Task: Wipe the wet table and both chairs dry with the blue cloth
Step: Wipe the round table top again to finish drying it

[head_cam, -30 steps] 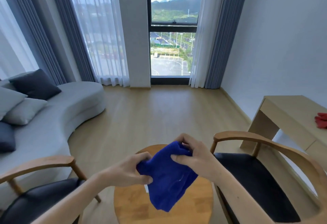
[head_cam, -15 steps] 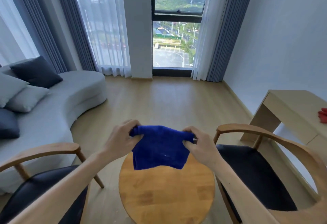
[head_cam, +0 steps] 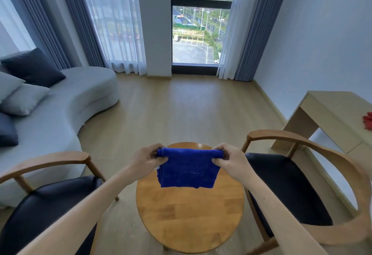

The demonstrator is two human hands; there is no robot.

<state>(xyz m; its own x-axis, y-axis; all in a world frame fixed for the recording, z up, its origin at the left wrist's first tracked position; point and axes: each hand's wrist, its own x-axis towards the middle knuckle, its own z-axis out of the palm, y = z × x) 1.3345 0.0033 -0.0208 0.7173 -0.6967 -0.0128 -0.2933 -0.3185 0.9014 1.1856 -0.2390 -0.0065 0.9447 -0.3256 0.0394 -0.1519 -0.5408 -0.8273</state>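
The blue cloth (head_cam: pixel 187 169) hangs folded in the air above the far part of the small round wooden table (head_cam: pixel 190 212). My left hand (head_cam: pixel 148 159) pinches its top left corner and my right hand (head_cam: pixel 228 159) pinches its top right corner, stretching the top edge straight. One wooden armchair with a black seat (head_cam: pixel 46 208) stands left of the table, and a second one (head_cam: pixel 285 186) stands to its right. I cannot make out any water on the table or seats.
A grey curved sofa (head_cam: pixel 60 110) with several cushions runs along the left. A light wooden desk (head_cam: pixel 332 114) stands against the right wall with a red object (head_cam: pixel 368 120) on it. Open wood floor (head_cam: pixel 191 110) stretches toward the window and curtains.
The cloth was bunched between both hands; my hands have since moved apart and spread it out flat by its top corners. The camera has tilted downward.
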